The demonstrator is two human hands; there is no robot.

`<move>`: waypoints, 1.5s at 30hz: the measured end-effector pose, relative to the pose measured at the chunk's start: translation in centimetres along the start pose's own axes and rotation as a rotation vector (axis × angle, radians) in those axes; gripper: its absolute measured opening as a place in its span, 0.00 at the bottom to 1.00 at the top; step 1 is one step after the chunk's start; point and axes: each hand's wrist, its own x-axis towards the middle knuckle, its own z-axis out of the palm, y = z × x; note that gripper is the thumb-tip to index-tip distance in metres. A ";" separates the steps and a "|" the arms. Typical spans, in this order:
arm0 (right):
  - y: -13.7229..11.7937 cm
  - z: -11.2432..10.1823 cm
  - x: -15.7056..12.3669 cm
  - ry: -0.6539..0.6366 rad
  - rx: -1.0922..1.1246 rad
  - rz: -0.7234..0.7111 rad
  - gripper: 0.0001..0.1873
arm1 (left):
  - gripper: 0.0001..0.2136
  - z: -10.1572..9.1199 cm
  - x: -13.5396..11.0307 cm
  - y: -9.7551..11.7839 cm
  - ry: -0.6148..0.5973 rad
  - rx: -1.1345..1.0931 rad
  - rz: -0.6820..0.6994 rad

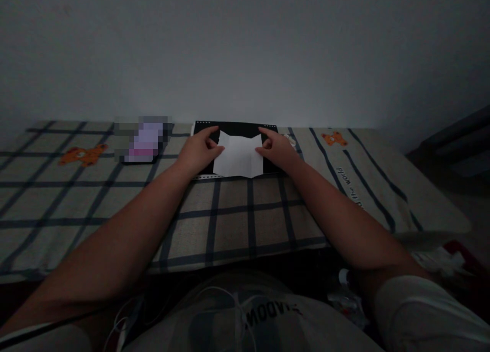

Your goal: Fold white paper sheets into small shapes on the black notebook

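Two bare hands lean over a table (229, 219) spread with checked cloth (76, 204). The left hand (197, 151) and right hand (282, 150) hold one creased white sheet of paper (238, 157) by its side edges, thumbs on the front, forefingers at the upper corners. The paper is over one black perforated pad (235, 128), its lower edge reaching just past the pad's front edge. At lower right, below table level, are one white cap (343, 276) and crumpled clear plastic (349, 307); any contents are too dim to make out. One phone (147, 139) lies well left of the pad, its screen pixelated. Two orange bear prints (334, 138) show, one toward each side. The table's back edge meets a grey wall (237, 51); cloth stretches from pad to front edge, and beyond the phone leftward.
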 end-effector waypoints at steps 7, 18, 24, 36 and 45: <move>0.2 0.3 -0.7 0.106 -0.283 -0.193 0.42 | 0.33 0.1 0.4 -1.0 0.063 0.241 0.232; -2.4 0.1 -1.4 -0.222 -0.481 -0.459 0.21 | 0.20 0.4 0.5 -0.8 -0.259 0.423 0.603; -2.7 -0.5 -1.9 -0.316 -0.470 -0.452 0.19 | 0.25 -1.2 -0.3 0.4 -0.439 0.475 0.487; -3.4 -0.5 -3.4 -0.401 -0.451 -0.413 0.43 | 0.48 -1.5 -1.4 2.2 -0.607 0.565 0.346; -4.3 -1.9 -3.4 -0.415 -0.436 -0.440 0.21 | 0.24 -2.0 -1.4 1.9 -0.563 0.481 0.440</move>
